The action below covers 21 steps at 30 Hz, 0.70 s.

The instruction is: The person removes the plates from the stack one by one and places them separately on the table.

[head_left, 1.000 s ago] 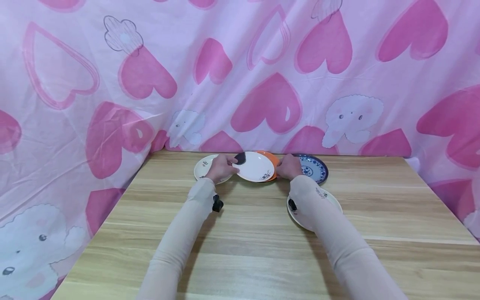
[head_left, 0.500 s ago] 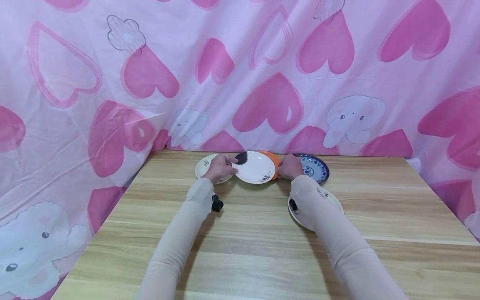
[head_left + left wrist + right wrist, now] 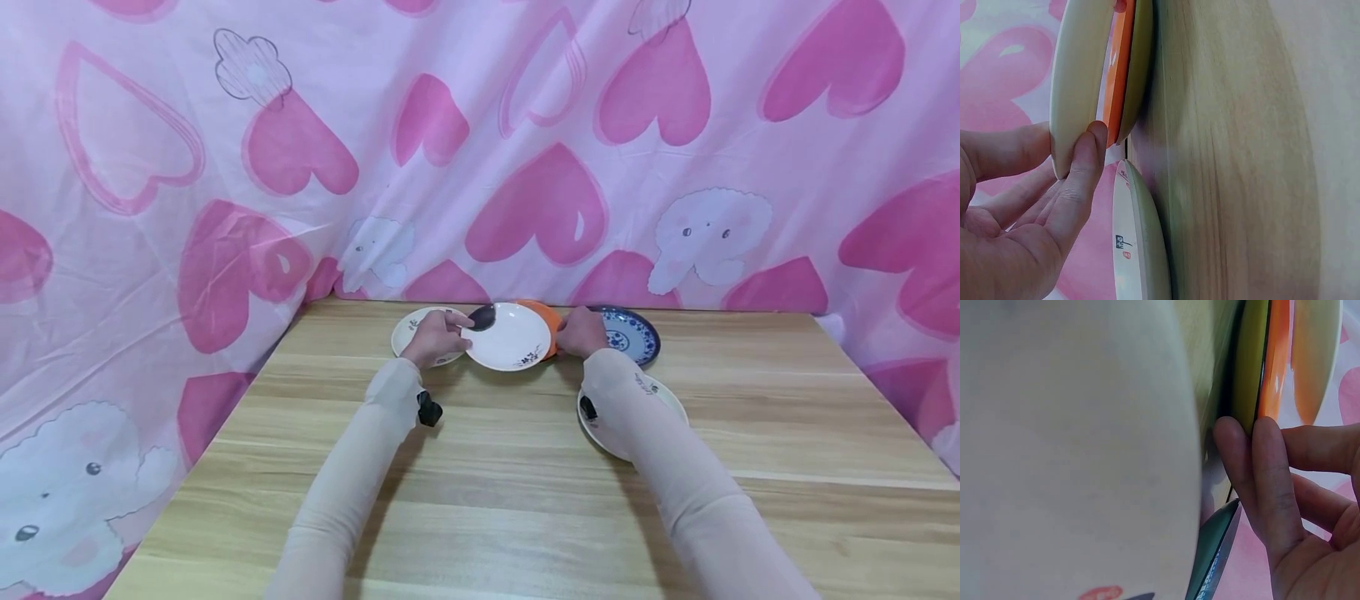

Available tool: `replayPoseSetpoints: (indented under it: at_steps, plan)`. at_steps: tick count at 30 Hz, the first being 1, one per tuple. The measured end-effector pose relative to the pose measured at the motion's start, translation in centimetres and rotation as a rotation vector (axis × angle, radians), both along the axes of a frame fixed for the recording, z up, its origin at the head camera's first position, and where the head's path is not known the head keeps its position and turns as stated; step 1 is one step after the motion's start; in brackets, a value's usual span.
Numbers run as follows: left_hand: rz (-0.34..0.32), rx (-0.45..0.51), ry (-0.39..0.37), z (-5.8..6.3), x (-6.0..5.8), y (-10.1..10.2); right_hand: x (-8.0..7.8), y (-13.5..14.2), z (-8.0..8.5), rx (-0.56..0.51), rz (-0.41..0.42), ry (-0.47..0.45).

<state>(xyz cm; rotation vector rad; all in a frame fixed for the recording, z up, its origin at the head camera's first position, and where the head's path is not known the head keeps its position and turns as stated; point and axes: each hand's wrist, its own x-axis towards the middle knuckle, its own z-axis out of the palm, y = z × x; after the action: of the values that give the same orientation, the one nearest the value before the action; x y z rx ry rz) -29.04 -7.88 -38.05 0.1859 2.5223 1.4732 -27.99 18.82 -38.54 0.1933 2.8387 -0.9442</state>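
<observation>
My left hand (image 3: 437, 336) pinches the left rim of a white plate (image 3: 510, 337) with a dark patch and a small floral print. In the left wrist view this plate is raised above an orange plate (image 3: 1119, 69), which lies on a yellow-green plate (image 3: 1140, 69). My right hand (image 3: 583, 333) is at the right edge of that stack. In the right wrist view its fingertips (image 3: 1266, 428) pinch the orange plate's rim, with one finger against the yellow-green plate below. The white plate partly covers the orange one in the head view.
A floral white plate (image 3: 407, 329) lies to the left, partly behind my left hand. To the right is a blue-patterned plate (image 3: 637, 333). Another white plate (image 3: 667, 404) sits under my right forearm. A pink heart-print curtain (image 3: 532, 108) backs the wooden table (image 3: 480, 500).
The white plate has come slightly nearer to me and shows a little lower, and the left hand has moved slightly with it. The right hand stays at the orange plate's edge.
</observation>
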Motion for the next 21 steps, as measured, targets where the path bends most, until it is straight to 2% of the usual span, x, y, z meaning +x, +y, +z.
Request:
replayPoseSetpoints:
  at_steps: [5,10,17,21]
  plan:
    - [-0.01,0.024,-0.011,-0.07,0.21,-0.08,0.1,-0.06,0.04,-0.001,-0.007,-0.008]
    - [-0.026,0.05,-0.033,0.06,0.29,-0.14,0.0,-0.1,-0.04,0.036,-0.005,0.02]
    - [-0.04,0.002,-0.04,0.2,0.66,-0.35,-0.1,-0.2,-0.14,0.028,0.002,-0.002]
    - [-0.076,0.005,-0.037,0.15,0.83,-0.47,-0.2,-0.17,-0.15,0.037,-0.005,-0.016]
